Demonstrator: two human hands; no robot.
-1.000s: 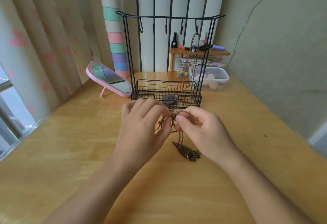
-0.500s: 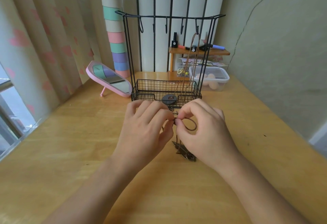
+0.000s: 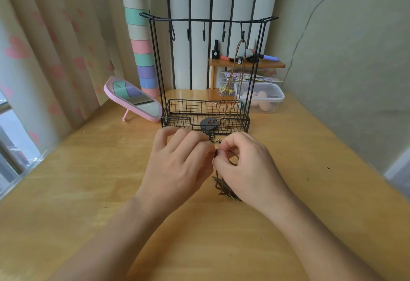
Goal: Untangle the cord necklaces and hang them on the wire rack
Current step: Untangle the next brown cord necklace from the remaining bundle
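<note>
A black wire rack (image 3: pixel 206 20) with several hooks and a basket base stands at the back of the wooden table. One brown cord necklace (image 3: pixel 238 76) hangs from its right hook, its dark round pendant (image 3: pixel 209 123) at the basket front. Just in front of the rack, my left hand (image 3: pixel 177 165) and my right hand (image 3: pixel 246 167) meet and pinch a tangled dark cord (image 3: pixel 233 160) between fingertips. A small loop shows by my right fingers. A metal leaf-shaped pendant (image 3: pixel 224 188) lies on the table beneath my right hand, partly hidden.
A pink mirror (image 3: pixel 133 100) leans left of the rack. A clear plastic box (image 3: pixel 259 96) and a small wooden shelf (image 3: pixel 246 64) with cosmetics stand behind right. Curtains hang on the left, a wall rises on the right.
My hands have closed in on each other over the tangle. My right hand turned further over the cord and the pendant, so less of the pendant shows.
</note>
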